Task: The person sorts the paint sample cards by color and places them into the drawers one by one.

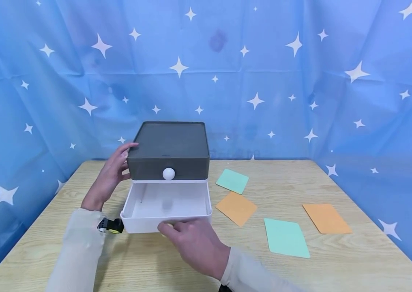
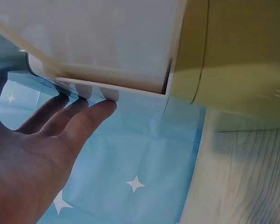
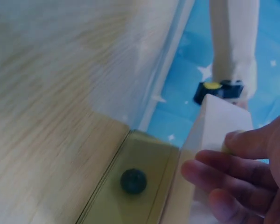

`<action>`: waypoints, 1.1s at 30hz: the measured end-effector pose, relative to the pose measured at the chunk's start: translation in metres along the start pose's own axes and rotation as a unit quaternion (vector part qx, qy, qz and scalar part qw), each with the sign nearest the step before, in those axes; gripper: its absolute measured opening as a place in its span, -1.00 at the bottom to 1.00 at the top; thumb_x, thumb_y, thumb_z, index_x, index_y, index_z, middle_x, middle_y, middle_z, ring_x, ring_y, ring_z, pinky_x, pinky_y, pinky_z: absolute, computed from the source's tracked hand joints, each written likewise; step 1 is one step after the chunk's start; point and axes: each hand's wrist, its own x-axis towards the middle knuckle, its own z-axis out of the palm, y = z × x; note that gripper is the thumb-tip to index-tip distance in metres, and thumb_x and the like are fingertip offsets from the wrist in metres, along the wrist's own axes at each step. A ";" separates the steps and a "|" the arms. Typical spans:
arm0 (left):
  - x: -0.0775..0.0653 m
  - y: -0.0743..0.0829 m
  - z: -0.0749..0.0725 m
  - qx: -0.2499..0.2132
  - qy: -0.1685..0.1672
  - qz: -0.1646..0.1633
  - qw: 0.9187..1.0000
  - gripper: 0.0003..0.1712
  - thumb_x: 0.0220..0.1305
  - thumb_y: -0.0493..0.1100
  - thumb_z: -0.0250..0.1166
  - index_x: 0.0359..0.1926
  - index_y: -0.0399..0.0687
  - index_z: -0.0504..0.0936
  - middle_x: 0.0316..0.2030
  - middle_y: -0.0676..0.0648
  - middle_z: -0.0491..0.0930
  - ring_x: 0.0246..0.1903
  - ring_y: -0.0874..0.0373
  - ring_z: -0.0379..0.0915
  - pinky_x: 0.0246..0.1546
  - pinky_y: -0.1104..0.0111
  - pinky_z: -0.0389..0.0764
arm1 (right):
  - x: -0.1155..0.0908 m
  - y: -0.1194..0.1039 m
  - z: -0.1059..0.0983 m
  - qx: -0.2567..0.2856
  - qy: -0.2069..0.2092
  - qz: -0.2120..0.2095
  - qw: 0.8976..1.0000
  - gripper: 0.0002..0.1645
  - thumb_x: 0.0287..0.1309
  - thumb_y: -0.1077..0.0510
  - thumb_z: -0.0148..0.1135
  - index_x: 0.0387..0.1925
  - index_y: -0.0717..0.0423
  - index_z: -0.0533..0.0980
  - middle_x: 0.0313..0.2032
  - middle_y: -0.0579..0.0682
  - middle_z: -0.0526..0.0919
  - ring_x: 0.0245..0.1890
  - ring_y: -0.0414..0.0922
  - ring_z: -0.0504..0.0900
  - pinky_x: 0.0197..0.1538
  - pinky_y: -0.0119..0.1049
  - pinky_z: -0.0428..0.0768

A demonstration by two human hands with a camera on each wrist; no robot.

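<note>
A two-tier drawer box has a dark grey upper part (image 1: 171, 140) with a round white knob (image 1: 168, 174). Below it, the white lower drawer (image 1: 129, 225) is pulled out towards me, its inside floor showing. My left hand (image 1: 109, 174) rests against the box's left side, one fingertip over the top edge; the left wrist view shows its fingers extended against the side. At the drawer's front, my right hand (image 1: 200, 245) pinches a small pale-yellow knob (image 3: 226, 148) between thumb and fingers. That knob is mostly hidden by the hand.
To the right of the box lie a mint paper square (image 1: 233, 181) and an orange one (image 1: 237, 208), touching or nearly so. Farther right are another mint square (image 1: 286, 238) and another orange one (image 1: 327, 218). A blue star-patterned cloth (image 1: 228, 89) surrounds the wooden table (image 1: 147, 267).
</note>
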 end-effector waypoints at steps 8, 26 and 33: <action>0.000 -0.001 0.002 0.008 0.002 -0.001 1.000 -0.37 0.57 0.30 -0.26 0.53 0.29 0.16 0.41 -0.11 0.26 0.23 0.08 0.44 0.24 -0.13 0.41 | -0.004 -0.011 -0.013 0.006 -0.025 0.004 1.000 -0.64 0.06 0.30 0.35 -0.18 -0.19 0.55 -0.71 -0.30 0.47 -0.66 -0.37 0.34 -0.48 -0.53 0.05; -0.001 -0.001 0.005 0.000 0.009 0.007 1.000 -0.37 0.58 0.27 -0.26 0.54 0.27 0.14 0.54 -0.20 0.05 0.46 -0.35 0.12 0.28 -0.33 0.29 | -0.042 0.025 -0.035 0.176 -0.043 -0.041 0.983 -0.30 0.03 0.20 0.47 0.24 -0.21 0.50 -0.58 -0.26 0.51 -0.64 -0.43 0.30 -0.51 -0.70 0.20; -0.002 -0.001 0.005 0.001 0.013 0.009 1.000 -0.37 0.58 0.27 -0.25 0.53 0.25 0.15 0.55 -0.17 0.04 0.46 -0.31 0.12 0.25 -0.28 0.33 | -0.055 0.088 -0.032 0.344 -0.096 -0.012 0.934 -0.64 0.12 0.36 0.37 -0.07 -0.03 0.70 -0.35 -0.15 0.79 -0.53 -0.54 0.53 -0.41 -0.74 0.46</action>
